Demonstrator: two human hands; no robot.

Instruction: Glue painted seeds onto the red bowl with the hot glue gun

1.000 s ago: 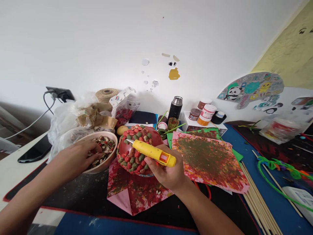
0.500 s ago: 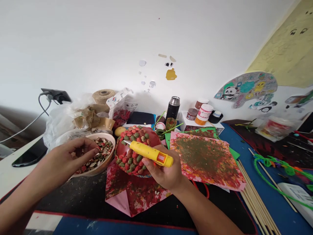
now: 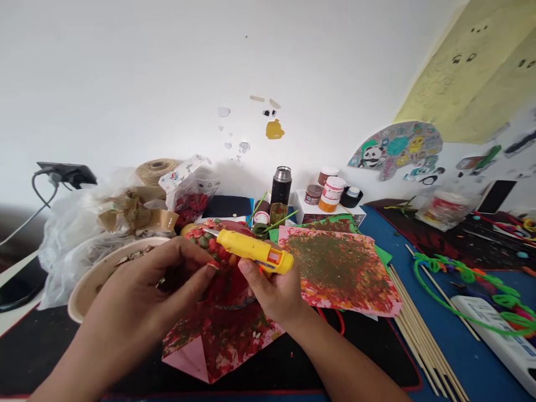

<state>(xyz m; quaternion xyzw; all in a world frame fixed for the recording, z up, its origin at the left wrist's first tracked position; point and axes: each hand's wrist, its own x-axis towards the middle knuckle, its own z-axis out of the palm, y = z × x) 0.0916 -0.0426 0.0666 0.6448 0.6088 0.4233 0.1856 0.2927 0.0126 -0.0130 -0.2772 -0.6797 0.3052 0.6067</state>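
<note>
My left hand [image 3: 151, 301] pinches a small red-painted nutshell [image 3: 214, 264] between thumb and forefinger. In my right hand [image 3: 278, 293] is a yellow hot glue gun [image 3: 243, 247], its metal tip pointing left. Behind and below the gun sits a round red form [image 3: 237, 287], partly covered with red and green painted shells. My hands and the gun hide much of it. Left of it, a pale bowl [image 3: 79, 290] holds loose shells and is partly covered by my left hand. Paint-smeared pink paper [image 3: 234, 349] lies under the round form.
Another painted sheet [image 3: 335, 268] and wooden sticks [image 3: 422, 335] lie to the right, near a white power strip [image 3: 498, 335]. A black flask [image 3: 281, 187] and paint jars [image 3: 333, 192] stand at the back. Plastic bags [image 3: 62, 240] and a twine roll [image 3: 157, 170] are behind the bowl.
My left hand has come out of the bowl and moved right, with a red shell in its fingers, close to the glue gun's tip. The view has shifted right.
</note>
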